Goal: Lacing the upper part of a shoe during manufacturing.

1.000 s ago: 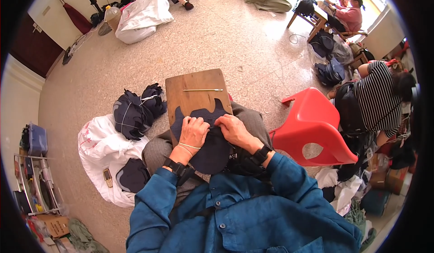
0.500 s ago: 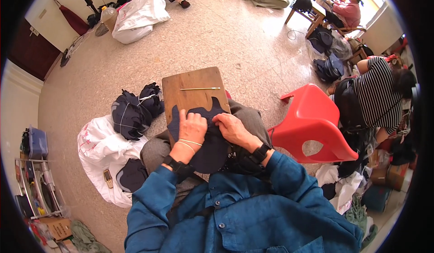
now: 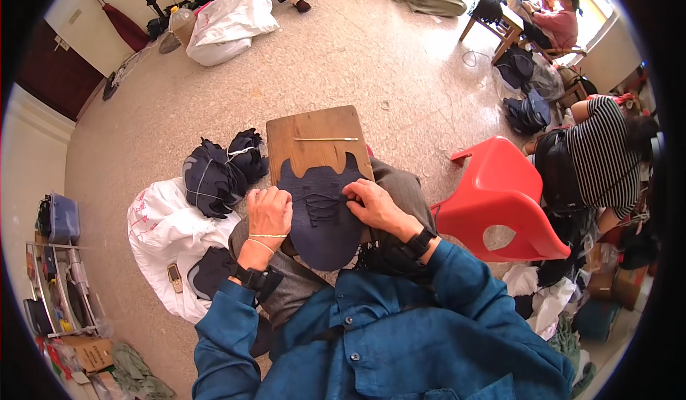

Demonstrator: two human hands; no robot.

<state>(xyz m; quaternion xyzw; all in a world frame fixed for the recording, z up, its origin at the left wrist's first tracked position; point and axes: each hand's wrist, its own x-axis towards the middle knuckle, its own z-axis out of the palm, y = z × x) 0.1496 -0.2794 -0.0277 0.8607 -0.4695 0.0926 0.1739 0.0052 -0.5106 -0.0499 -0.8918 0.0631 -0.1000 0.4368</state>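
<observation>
A dark blue shoe upper (image 3: 323, 237) lies flat across my lap and the near end of a wooden board (image 3: 314, 125). Thin dark shoelace (image 3: 323, 207) zigzags through its middle, between two rows of eyelets. At the upper's left edge my left hand (image 3: 269, 213) is closed with curled fingers; anything inside it is hidden. On the opposite side my right hand (image 3: 376, 205) pinches at the upper's right part, where the lace runs toward the fingertips. A long pale needle-like tool (image 3: 326, 139) rests on the board beyond the upper.
To the left, tied bundles of dark uppers (image 3: 214, 175) lie by a white sack (image 3: 168, 214) with a mobile phone (image 3: 174, 277) on it. A red plastic stool (image 3: 493, 193) stands close on the right. Beyond it sits a person in a striped shirt (image 3: 604, 153).
My left hand has moved left, off the middle of the upper, uncovering the crossed lace. The right hand stays near the right side. The view has shifted slightly.
</observation>
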